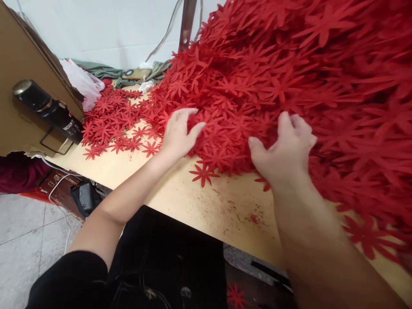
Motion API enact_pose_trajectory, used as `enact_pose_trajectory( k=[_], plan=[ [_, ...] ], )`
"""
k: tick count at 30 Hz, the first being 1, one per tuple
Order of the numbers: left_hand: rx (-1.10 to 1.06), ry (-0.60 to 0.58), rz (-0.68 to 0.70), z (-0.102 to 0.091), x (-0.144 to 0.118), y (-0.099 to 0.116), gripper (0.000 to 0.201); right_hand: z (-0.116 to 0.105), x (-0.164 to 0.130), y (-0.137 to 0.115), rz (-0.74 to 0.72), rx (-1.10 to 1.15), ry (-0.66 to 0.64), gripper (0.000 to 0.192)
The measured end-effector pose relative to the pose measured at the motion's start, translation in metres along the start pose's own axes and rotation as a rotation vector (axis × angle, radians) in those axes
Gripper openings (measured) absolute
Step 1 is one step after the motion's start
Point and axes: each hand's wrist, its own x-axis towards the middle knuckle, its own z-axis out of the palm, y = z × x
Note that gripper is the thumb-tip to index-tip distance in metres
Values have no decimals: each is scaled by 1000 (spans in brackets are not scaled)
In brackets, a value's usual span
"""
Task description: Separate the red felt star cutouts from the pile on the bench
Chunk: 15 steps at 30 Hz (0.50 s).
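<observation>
A great heap of red flower-shaped cutouts point(225, 98) covers the right and back of the wooden table point(193, 206). My left hand point(180, 133) reaches into the heap's left edge, thumb and fingers apart, holding nothing that I can see. To the right, my right hand point(285, 143) is at the heap's front with its thumb spread away from bent fingers; its palm faces the pile and shows no cutout held. One loose red cutout point(204, 173) lies on the wood between the two hands, at the front of the heap.
A black vacuum flask point(48, 109) leans at the left by a cardboard box point(19, 64). Behind it lie a white plastic bag point(83, 81) and green cloth point(99, 68). Red scraps point(255, 218) dot the table near its front edge. Another cutout point(236, 295) lies below the table.
</observation>
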Motion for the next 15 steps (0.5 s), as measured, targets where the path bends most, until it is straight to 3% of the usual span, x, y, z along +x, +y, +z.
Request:
enact_pose_trajectory(
  k=[3, 5, 8, 10, 12, 15],
  plan=[
    [328, -60, 138, -48, -2, -11, 13, -6, -22, 2, -354, -42, -6, 43],
    [558, -90, 82, -84, -9, -22, 18, -5, -38, 4, -582, 62, -82, 30],
    [846, -170, -82, -125, -24, -39, 37, 9, -57, 8, -783, 103, -228, 25],
    [971, -294, -137, -137, -34, -47, 49, 20, -62, 12, -810, 28, -304, 26],
    [1043, -366, -154, -138, -40, -51, 48, 28, -62, 14, -779, -43, -320, 27],
    [1062, -342, -142, -134, -38, -55, 39, 27, -57, 14, -758, -74, -274, 31]
  ],
)
